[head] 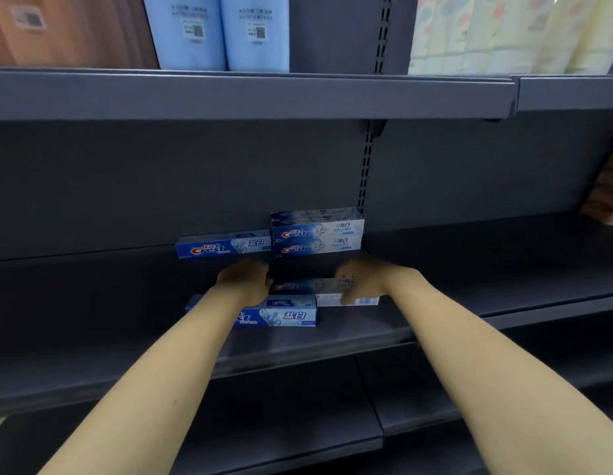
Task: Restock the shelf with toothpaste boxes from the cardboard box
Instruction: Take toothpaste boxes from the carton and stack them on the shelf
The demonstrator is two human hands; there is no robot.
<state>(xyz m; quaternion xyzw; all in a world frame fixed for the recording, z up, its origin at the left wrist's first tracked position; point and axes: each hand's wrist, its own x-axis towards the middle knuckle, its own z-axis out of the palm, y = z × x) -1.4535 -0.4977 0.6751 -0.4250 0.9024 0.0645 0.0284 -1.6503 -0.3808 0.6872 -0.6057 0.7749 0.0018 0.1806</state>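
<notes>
Two hands [299, 282], six toothpaste boxes [317, 238]

Dark grey metal shelving [250, 97] fills the view, with a slotted upright [366, 166] running down its back panel. On the top shelf stand 2 pale blue packs [217, 32], and patterned pastel packs [497, 29] stand further right. Lighting is dim.

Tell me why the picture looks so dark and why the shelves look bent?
Head view: the light is dim, so the grey shelf looks nearly black; the wide lens bows the upper shelf edge; the box between the left hand and right hand is smeared, while the stacked toothpaste boxes behind read sharper.
</notes>
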